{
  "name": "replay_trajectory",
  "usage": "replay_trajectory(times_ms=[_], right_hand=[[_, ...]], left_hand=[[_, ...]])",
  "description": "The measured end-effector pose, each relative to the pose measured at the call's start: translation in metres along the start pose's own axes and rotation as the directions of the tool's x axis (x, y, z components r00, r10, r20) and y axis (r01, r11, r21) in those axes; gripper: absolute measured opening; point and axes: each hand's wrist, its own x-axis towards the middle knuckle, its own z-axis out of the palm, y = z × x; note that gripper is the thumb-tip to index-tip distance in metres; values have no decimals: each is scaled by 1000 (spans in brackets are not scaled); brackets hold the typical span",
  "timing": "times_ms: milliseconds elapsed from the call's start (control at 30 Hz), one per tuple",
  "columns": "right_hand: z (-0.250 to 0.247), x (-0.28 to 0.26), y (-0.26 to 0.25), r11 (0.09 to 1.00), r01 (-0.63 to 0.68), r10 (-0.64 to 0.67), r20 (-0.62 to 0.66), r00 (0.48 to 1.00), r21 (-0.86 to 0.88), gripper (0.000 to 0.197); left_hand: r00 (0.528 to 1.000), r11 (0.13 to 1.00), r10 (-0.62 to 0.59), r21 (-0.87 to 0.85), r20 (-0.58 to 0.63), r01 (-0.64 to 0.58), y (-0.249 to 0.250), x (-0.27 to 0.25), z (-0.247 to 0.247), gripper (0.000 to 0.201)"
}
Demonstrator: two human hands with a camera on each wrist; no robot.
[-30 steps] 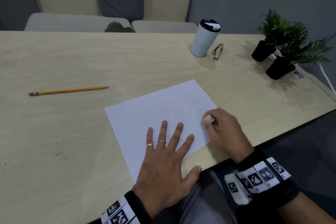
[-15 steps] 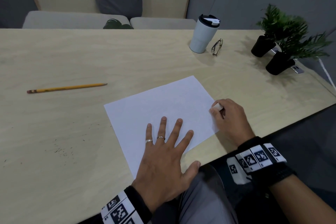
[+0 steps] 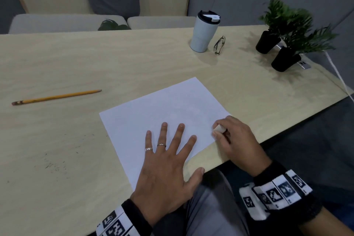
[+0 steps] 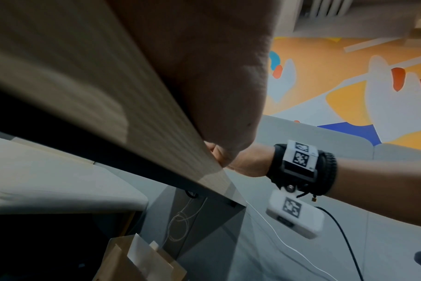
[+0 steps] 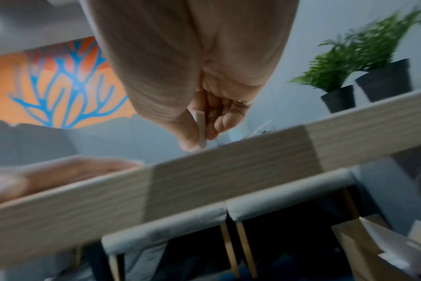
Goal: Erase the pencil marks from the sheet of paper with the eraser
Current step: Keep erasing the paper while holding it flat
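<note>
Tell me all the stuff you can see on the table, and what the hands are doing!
sheet of paper: one, white, near the table's front edge
eraser: one, pale, on the paper's right edge
pencil: one, yellow, lying far left of the paper
tumbler: one, pale with a dark lid, at the back
glasses: one pair, dark frame, just right of the tumbler
potted plants: two, green in black pots, back right
table: one, light wood
chairs: two, beige, behind the table
rings: two, silver, on the left hand
wristbands: two, black with white tags
left hand: flat on the paper, fingers spread
right hand: pinches the eraser
</note>
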Motion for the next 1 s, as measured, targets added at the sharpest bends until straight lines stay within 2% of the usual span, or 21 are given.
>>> replay_trajectory(times_ms=[133, 200, 267, 300, 433, 567, 667, 733, 900, 1000], right_hand=[[-7, 15, 20, 993, -115, 114, -138, 984, 1, 13], [-5, 17, 10, 996, -84, 83, -84, 993, -2, 10], [6, 11, -6, 1000, 16, -16, -12, 1000, -22, 6], [9, 12, -5, 1000, 19, -19, -17, 1000, -6, 7], [-2, 36, 14, 987, -159, 163, -134, 978, 36, 14], [6, 29, -4, 999, -54, 54, -35, 998, -1, 14], [0, 36, 11, 988, -148, 152, -111, 982, 44, 15], [-7, 44, 17, 986, -162, 164, -143, 976, 22, 16], [5, 20, -4, 999, -47, 47, -31, 998, -1, 11], [-4, 27, 15, 987, -159, 161, -136, 978, 29, 16]], left_hand=[[1000, 1000, 3, 6, 3, -3, 2, 0, -1, 77], [1000, 1000, 2, 4, 6, -2, 2, 0, -1, 77], [1000, 1000, -1, 3, 3, 1, 2, 0, -1, 77], [1000, 1000, 0, 5, 3, 0, 1, 0, -1, 77], [1000, 1000, -1, 9, 6, 1, 2, 0, 0, 78], [1000, 1000, -3, -5, 3, 3, 1, 0, -1, 77], [1000, 1000, -1, -2, -3, 1, 1, 0, 0, 77], [1000, 1000, -1, -3, -2, 1, 0, -1, 0, 77], [1000, 1000, -4, -14, 0, 4, 0, -1, 0, 77], [1000, 1000, -3, -9, -3, 3, 1, -1, 1, 77]])
